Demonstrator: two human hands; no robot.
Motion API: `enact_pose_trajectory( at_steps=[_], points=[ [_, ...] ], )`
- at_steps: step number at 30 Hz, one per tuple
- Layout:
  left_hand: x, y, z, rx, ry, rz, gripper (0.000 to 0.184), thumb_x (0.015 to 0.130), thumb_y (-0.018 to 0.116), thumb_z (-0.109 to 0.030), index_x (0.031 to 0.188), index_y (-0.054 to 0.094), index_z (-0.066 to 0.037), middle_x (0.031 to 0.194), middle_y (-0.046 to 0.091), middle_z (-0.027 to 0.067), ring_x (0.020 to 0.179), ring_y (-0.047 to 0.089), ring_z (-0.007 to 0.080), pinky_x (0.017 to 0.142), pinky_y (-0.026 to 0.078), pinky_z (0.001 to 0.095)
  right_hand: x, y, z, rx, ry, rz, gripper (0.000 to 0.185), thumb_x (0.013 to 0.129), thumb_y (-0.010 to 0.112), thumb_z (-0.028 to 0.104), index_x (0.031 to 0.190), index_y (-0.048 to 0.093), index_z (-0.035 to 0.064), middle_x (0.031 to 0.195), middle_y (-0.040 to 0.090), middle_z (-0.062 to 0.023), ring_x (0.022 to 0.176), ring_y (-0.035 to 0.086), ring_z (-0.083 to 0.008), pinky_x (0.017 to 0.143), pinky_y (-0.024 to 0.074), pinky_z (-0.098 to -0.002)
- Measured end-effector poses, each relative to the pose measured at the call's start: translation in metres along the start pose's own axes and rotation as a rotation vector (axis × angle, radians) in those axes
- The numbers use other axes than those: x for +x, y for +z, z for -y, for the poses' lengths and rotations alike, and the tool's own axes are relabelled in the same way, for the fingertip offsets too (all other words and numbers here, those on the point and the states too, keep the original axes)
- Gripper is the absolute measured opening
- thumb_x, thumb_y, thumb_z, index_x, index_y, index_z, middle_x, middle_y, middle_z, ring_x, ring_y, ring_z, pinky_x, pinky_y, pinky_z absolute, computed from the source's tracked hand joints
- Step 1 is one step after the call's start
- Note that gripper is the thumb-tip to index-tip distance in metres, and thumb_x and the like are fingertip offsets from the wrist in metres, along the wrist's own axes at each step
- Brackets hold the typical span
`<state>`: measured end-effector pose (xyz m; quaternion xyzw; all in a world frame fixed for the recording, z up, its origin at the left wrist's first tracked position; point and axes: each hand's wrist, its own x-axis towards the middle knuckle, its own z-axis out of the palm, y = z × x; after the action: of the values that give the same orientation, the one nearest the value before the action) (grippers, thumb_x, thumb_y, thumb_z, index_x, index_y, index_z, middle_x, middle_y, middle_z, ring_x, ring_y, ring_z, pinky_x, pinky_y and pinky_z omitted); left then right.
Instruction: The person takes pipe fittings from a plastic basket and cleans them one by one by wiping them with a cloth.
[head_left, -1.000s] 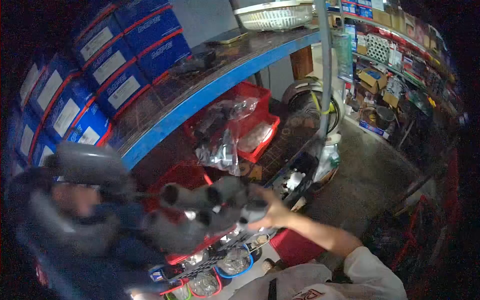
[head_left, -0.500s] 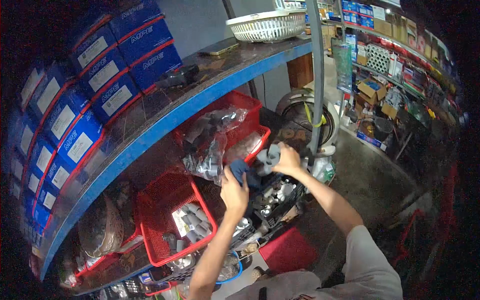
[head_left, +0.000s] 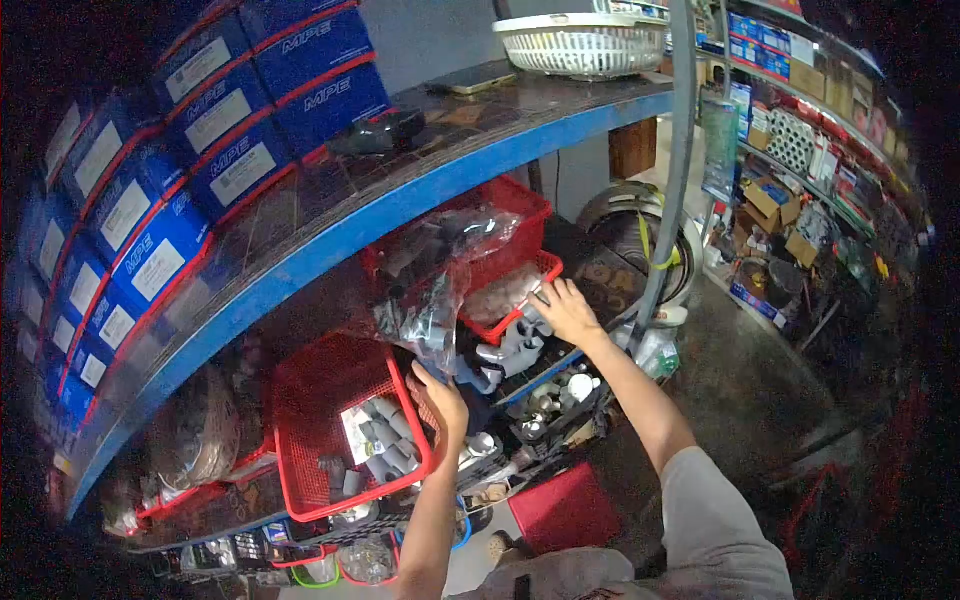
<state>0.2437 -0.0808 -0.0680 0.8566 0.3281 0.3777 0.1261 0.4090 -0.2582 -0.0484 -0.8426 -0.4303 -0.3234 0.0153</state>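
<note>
My right hand is on a grey pipe fitting at the top of a small group of grey fittings, with its fingers bent over it. These fittings lie in front of a small red bin. My left hand is beside the right rim of a red basket, below a clear plastic bag. Its visible fingers are apart, with nothing seen between them; some are hidden. Short grey pipe pieces lie inside the basket. Something dark blue is between my hands.
A blue shelf edge crosses above the baskets. On that shelf stand blue boxes and a white basket. A grey post rises at the right. Metal parts fill a lower tray, near a red object below.
The dark blue item and the grey fittings, earlier in my hands, are now lower down between them. My left hand has moved down and left, towards the basket, with its fingers looser.
</note>
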Motion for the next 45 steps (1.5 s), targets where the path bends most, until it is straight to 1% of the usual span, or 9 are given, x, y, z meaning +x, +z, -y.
enact_pose_trajectory(
  at_steps=[9, 18, 26, 29, 32, 39, 41, 43, 45],
  points=[
    [-0.005, -0.013, -0.005, -0.448, -0.123, -0.157, 0.048, 0.082, 0.038, -0.022, 0.115, 0.024, 0.009, 0.116, 0.031, 0.0270, 0.107, 0.030, 0.0378, 0.092, 0.021, 0.0371, -0.022, -0.020, 0.006, 0.319, 0.121, -0.103, 0.084, 0.041, 0.072, 0.028, 0.114, 0.033, 0.0107, 0.117, 0.026, -0.0172, 0.106, 0.029, -0.0341, 0.093, 0.0192, -0.0457],
    [-0.047, 0.014, -0.004, -0.089, 0.324, 0.336, 0.053, 0.075, 0.046, -0.037, 0.120, 0.030, -0.014, 0.128, 0.021, 0.0064, 0.120, 0.011, 0.0313, 0.091, 0.009, 0.0528, -0.047, 0.015, 0.036, 0.277, 0.752, -0.234, 0.079, 0.048, 0.068, 0.032, 0.114, 0.032, 0.0084, 0.106, 0.037, -0.0162, 0.090, 0.041, -0.0336, 0.076, 0.0367, -0.0425],
    [-0.048, 0.017, -0.004, -0.001, 0.311, 0.321, 0.054, 0.075, 0.046, -0.038, 0.121, 0.030, -0.015, 0.128, 0.022, 0.0061, 0.119, 0.012, 0.0309, 0.092, 0.009, 0.0517, -0.045, 0.019, -0.047, -0.145, -0.018, -0.164, 0.062, 0.053, 0.061, 0.021, 0.112, 0.041, 0.0286, 0.094, 0.045, -0.0115, 0.076, 0.045, -0.0240, 0.065, 0.0381, -0.0367],
    [-0.047, 0.015, -0.003, -0.003, 0.310, 0.343, 0.054, 0.074, 0.047, -0.038, 0.121, 0.030, -0.016, 0.128, 0.021, 0.0058, 0.120, 0.013, 0.0298, 0.092, 0.010, 0.0518, -0.039, 0.003, -0.031, -0.192, 0.173, -0.125, 0.069, 0.055, 0.061, 0.014, 0.117, 0.035, 0.0274, 0.097, 0.043, -0.0131, 0.080, 0.045, -0.0265, 0.070, 0.0375, -0.0379],
    [-0.048, 0.017, -0.002, 0.007, 0.311, 0.316, 0.055, 0.074, 0.047, -0.039, 0.121, 0.030, -0.016, 0.127, 0.024, 0.0058, 0.120, 0.013, 0.0281, 0.092, 0.012, 0.0512, -0.043, 0.003, -0.003, 0.181, 0.901, 0.021, 0.088, 0.053, 0.064, 0.007, 0.125, 0.013, 0.0132, 0.104, 0.037, -0.0182, 0.089, 0.043, -0.0343, 0.076, 0.0354, -0.0404],
    [-0.049, 0.020, -0.003, 0.029, 0.313, 0.268, 0.055, 0.072, 0.050, -0.037, 0.120, 0.031, -0.017, 0.126, 0.026, 0.0060, 0.119, 0.015, 0.0291, 0.091, 0.016, 0.0513, -0.064, -0.005, -0.020, 0.475, 1.029, 0.354, 0.084, 0.054, 0.069, 0.017, 0.119, 0.018, 0.0032, 0.079, 0.052, -0.0178, 0.051, 0.053, -0.0296, 0.042, 0.0450, -0.0372],
    [-0.050, 0.021, -0.004, 0.011, 0.312, 0.259, 0.055, 0.071, 0.051, -0.036, 0.119, 0.032, -0.017, 0.126, 0.026, 0.0064, 0.118, 0.017, 0.0296, 0.090, 0.017, 0.0515, -0.049, -0.038, -0.027, 0.830, 1.151, 0.584, 0.078, 0.053, 0.072, 0.024, 0.115, 0.027, 0.0068, 0.088, 0.052, -0.0201, 0.076, 0.055, -0.0337, 0.062, 0.0438, -0.0434],
    [-0.049, 0.019, -0.003, -0.014, 0.317, 0.258, 0.056, 0.071, 0.052, -0.036, 0.119, 0.032, -0.017, 0.126, 0.026, 0.0065, 0.118, 0.017, 0.0299, 0.090, 0.018, 0.0515, -0.049, -0.036, -0.036, 0.811, 1.120, 0.608, 0.063, 0.056, 0.069, 0.018, 0.109, 0.035, 0.0114, 0.091, 0.049, -0.0208, 0.071, 0.056, -0.0321, 0.060, 0.0453, -0.0401],
    [-0.050, 0.019, -0.003, 0.009, 0.311, 0.264, 0.056, 0.071, 0.052, -0.036, 0.119, 0.032, -0.017, 0.126, 0.026, 0.0065, 0.118, 0.017, 0.0302, 0.090, 0.019, 0.0513, -0.052, -0.018, -0.046, 0.138, 0.467, 0.077, 0.060, 0.056, 0.067, 0.013, 0.109, 0.039, 0.0169, 0.082, 0.051, -0.0174, 0.056, 0.053, -0.0313, 0.052, 0.0457, -0.0392]
  ],
)
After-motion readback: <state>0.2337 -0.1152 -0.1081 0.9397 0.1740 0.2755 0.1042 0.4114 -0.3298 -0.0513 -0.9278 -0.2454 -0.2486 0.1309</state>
